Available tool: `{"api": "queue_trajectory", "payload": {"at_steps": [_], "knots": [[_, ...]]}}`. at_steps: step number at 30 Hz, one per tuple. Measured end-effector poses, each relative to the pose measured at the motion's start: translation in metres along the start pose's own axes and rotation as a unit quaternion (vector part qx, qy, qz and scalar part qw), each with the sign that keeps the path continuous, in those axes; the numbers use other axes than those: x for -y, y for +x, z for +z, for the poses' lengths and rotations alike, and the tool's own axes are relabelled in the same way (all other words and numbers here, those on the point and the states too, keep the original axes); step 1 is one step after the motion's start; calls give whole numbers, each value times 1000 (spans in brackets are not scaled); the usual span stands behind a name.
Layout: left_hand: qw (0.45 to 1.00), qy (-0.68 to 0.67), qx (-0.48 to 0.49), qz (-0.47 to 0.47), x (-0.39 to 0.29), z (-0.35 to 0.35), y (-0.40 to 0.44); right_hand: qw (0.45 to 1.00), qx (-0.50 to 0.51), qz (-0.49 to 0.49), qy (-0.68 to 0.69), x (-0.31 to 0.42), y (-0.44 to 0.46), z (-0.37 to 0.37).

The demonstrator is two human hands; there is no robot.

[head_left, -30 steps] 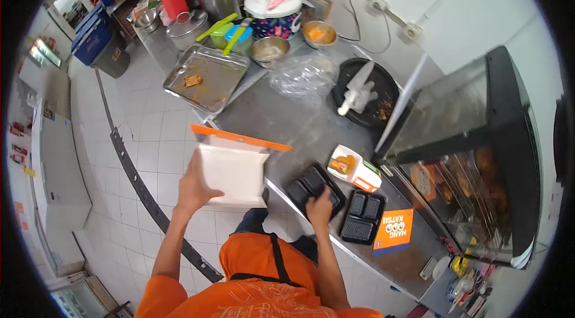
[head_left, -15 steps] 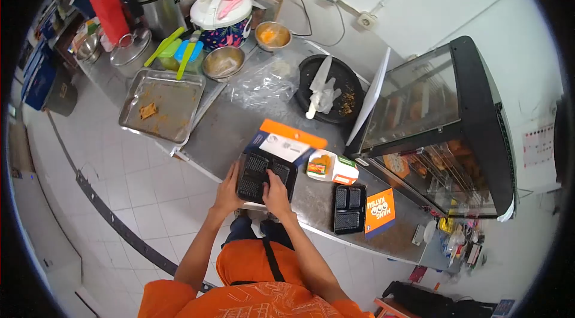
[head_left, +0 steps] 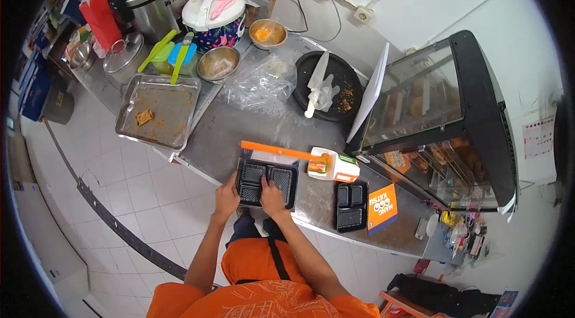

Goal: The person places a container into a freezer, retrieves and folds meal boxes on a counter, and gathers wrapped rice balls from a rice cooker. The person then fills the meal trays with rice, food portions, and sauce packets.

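L hand [head_left: 226,196] grips the left edge of the box [head_left: 272,150]; its fingertips are partly out of sight, so can't tell how far they go under. R hand [head_left: 273,198] is bent over the near side of the black tray [head_left: 284,180], a finger down by the dividers; can't tell if it's gripping or just pressing. Tray sits btwn the hands, in the box, at the desk's [head_left: 203,138] near edge. It hides most of the box; the orange lid edge stands up on the far side, print unreadable.

Just right of the lid: open carton [head_left: 346,167] w/ golden-brown food, exact kind unclear. 2nd tray [head_left: 351,208] is to the right, nearer the person, beside an orange card [head_left: 382,209].

Metal pan [head_left: 169,91], far left, has 1 brown piece [head_left: 144,117] + smears. One bowl [head_left: 268,34] has orange stuff; the other [head_left: 219,65], something pale, hard to ID. Black dish [head_left: 347,81] holds a knife [head_left: 318,78], a crumpled glove [head_left: 326,96] & crumbs. Tub [head_left: 213,32] is lidded, contents hidden. Cabinet [head_left: 419,117] has food behind glass, blurred by reflections. Cooker [head_left: 165,9] is cut off up top.
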State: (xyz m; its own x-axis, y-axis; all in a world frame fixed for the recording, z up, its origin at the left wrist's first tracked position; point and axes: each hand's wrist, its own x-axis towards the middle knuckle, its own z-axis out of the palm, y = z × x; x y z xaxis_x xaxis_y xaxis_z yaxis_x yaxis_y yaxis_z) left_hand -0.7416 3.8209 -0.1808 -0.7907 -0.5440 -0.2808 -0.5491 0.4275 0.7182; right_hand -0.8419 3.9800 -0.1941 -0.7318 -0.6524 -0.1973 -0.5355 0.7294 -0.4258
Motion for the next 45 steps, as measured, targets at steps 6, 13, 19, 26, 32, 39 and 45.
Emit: {"api": "queue_trajectory", "payload": {"at_steps": [6, 13, 19, 26, 32, 39, 45], "knots": [[980, -18, -182, 73, 32, 39, -8, 997, 23, 8, 78, -19, 5, 16], [968, -58, -239, 42, -2, 35, -14, 959, -241, 68, 134, -74, -96, -100], [931, -22, -325, 164, -42, 19, -50, 832, -374, 383, -146, -327, -242, -96], [927, -41, -200, 315, -178, 111, -112, 937, -209, 186, -210, -388, -296, -114], [918, -104, -28, 382, -300, 249, -149, 951, -255, 121, -124, -435, -329, -159], [936, -207, 197, 206, -366, 422, -156, 931, -335, 125, 76, -468, -383, -214], [867, -333, 307, 208, -414, 461, -188, 857, -350, 193, 324, -461, -398, -213]]}}
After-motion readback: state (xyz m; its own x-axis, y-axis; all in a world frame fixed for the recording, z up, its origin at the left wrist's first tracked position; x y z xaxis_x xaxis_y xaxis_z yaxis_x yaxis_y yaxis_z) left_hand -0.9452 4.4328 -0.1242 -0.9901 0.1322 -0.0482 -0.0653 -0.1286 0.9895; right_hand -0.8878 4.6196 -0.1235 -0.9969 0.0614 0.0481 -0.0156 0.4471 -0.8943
